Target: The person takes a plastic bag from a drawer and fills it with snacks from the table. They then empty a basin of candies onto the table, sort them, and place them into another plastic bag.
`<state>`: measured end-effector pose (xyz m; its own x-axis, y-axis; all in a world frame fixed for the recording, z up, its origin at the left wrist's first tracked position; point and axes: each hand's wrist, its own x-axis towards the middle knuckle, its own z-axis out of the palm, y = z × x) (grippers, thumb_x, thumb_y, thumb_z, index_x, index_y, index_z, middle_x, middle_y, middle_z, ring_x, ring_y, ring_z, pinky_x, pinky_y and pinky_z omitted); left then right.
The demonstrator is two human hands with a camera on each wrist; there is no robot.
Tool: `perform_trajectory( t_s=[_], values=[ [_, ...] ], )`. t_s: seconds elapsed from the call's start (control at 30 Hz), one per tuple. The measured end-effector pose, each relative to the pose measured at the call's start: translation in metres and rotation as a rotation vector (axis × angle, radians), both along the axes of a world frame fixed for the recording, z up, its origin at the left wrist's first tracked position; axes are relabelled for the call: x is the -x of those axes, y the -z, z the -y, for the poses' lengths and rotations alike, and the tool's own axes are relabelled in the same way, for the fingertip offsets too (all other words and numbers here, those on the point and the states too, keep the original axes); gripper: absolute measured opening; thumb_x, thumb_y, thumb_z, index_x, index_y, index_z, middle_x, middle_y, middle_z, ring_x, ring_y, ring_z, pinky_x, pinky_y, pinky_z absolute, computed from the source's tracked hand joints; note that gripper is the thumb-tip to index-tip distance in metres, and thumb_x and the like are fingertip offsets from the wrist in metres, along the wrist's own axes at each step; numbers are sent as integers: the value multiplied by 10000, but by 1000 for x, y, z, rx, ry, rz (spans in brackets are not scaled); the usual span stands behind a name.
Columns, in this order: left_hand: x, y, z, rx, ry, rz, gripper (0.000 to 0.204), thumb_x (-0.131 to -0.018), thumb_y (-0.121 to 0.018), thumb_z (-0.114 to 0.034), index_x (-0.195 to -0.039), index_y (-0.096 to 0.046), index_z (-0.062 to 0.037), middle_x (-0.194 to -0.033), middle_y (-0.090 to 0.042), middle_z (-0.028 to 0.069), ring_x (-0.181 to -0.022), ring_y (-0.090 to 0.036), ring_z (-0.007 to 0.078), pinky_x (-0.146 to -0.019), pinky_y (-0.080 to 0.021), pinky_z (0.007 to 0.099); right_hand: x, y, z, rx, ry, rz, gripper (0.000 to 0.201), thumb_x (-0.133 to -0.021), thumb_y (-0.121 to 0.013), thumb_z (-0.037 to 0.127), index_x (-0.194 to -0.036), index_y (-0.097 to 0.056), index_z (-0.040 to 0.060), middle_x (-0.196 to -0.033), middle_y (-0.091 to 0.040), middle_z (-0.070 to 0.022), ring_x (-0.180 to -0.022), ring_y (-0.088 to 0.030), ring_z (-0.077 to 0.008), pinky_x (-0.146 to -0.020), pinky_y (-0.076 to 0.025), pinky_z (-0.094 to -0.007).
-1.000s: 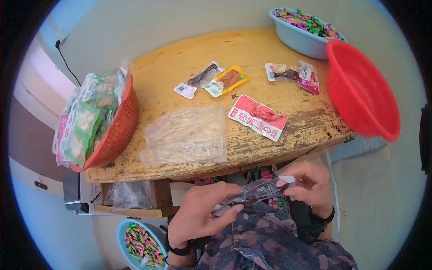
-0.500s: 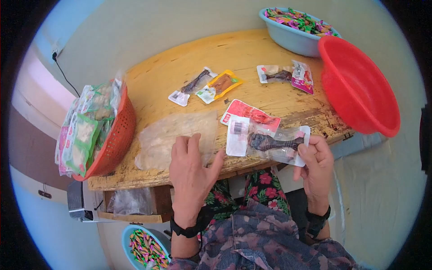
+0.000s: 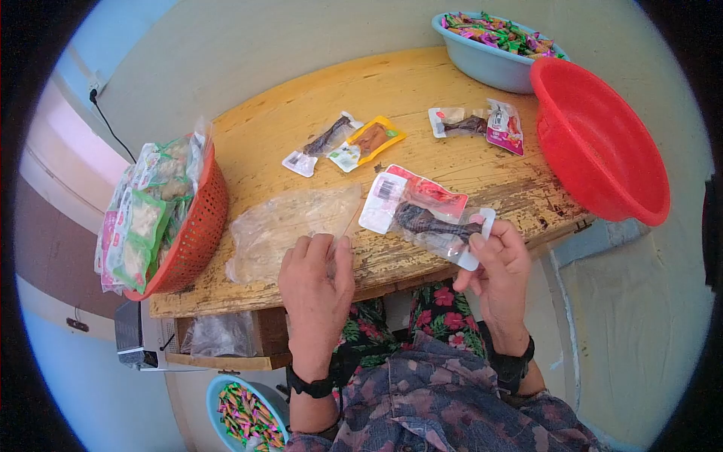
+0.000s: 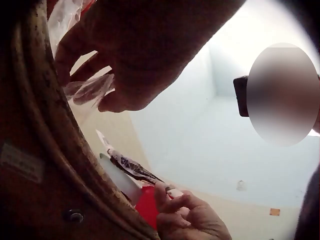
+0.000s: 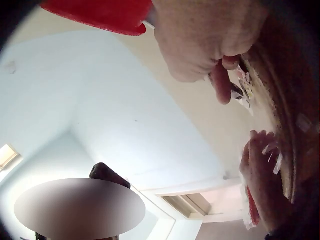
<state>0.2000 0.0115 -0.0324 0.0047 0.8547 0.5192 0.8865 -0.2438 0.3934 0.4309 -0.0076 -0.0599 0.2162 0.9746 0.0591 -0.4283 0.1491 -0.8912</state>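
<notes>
— So where is the packet [image 3: 426, 220]?
— Over the table's [image 3: 482, 169] near edge, held just above a red pack [image 3: 431, 189]. The right hand [image 3: 493, 260] pinches its right end between thumb and fingers; its long axis runs up and left from that hand toward the clear bag [image 3: 290, 230].
— And the left hand [image 3: 315, 282]?
— It's at the bag's near edge, fingers pinching the plastic, just left of the packet. The right hand alone has the packet.
— How does it look?
— Clear, flat, something dark sealed inside, a white label at its far end.
</notes>
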Motion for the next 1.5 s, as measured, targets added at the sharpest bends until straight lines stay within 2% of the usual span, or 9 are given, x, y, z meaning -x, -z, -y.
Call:
perform_trajectory(
  t_s=[0.13, 0.43, 0.6, 0.73, 0.9, 1.03, 1.13, 1.33, 1.5],
  values=[
    [-1, -2, 5, 49, -25, 62, 204, -1009, -626, -155, -921, -685, 18, -840, -623, 175, -760, -620, 353, -697, -481, 417, 9, 1, 0, 19, -37, -58, 183, -1031, -619, 109, -1146, -537, -8, -834, -698, -107, -505, -646, -140, -369, -341, -209],
    [-7, 21, 16, -322, -81, 114, 202, -946, -692, -19, -1139, -753, -16, -876, -573, 112, -793, -569, 247, -700, -476, 386, 10, 4, 10, 110, -235, 6, 219, -1020, -639, 128, -1165, -542, -6, -869, -724, -120, -496, -644, -144, -376, -338, -205],
    [-10, 26, 27, -305, 119, 242, 334, -922, -710, 29, -1251, -737, -24, -826, -545, 80, -733, -542, 203, -638, -454, 319, 21, -8, 9, 153, -345, -2, 216, -1027, -626, 105, -1193, -536, 1, -939, -736, -121, -526, -656, -146, -402, -403, -217],
    [-14, 31, 29, -301, 326, 309, 375, -905, -731, 30, -1273, -735, -39, -748, -509, 73, -630, -511, 200, -564, -436, 313, 43, -17, -1, 75, -419, -11, 207, -1024, -588, 11, -1217, -518, -19, -1049, -718, -158, -603, -679, -156, -475, -538, -269],
    [-21, 40, 38, -274, 473, 343, 427, -881, -740, 40, -1301, -712, -39, -729, -511, 79, -613, -539, 220, -550, -447, 329, 68, 7, -24, -116, -304, 192, 260, -1003, -608, 19, -1243, -514, -18, -935, -703, -122, -569, -645, -133, -456, -507, -265],
    [-18, 46, 43, -322, 380, 307, 437, -877, -732, 36, -1309, -688, -14, -825, -613, 109, -677, -606, 251, -604, -502, 361, 66, 2, -22, 26, -404, 398, 274, -1031, -596, 67, -1295, -547, 11, -867, -668, -44, -517, -581, -79, -433, -422, -238],
    [-10, 41, 42, -255, 397, 350, 474, -877, -743, 0, -1342, -652, 13, -886, -658, 119, -726, -631, 265, -636, -518, 378, 64, -3, -24, 7, -409, 324, 284, -1031, -612, 90, -1299, -578, 0, -819, -657, -33, -517, -575, -80, -449, -440, -239],
    [21, 26, 41, -301, 305, 299, 464, -889, -745, -36, -1336, -638, 31, -889, -670, 123, -727, -621, 255, -632, -510, 369, 74, -2, -23, -42, -379, 605, 296, -997, -662, 163, -1235, -639, -12, -746, -667, -97, -514, -613, -159, -469, -487, -332],
    [73, -33, 13, -249, 83, 180, 447, -908, -735, -68, -1341, -638, -7, -994, -655, 152, -710, -612, 234, -646, -508, 354, 81, 0, -20, -157, -226, 956, 334, -943, -706, 228, -1220, -683, 42, -776, -675, -182, -670, -676, -323, -625, -519, -458]
  ],
)
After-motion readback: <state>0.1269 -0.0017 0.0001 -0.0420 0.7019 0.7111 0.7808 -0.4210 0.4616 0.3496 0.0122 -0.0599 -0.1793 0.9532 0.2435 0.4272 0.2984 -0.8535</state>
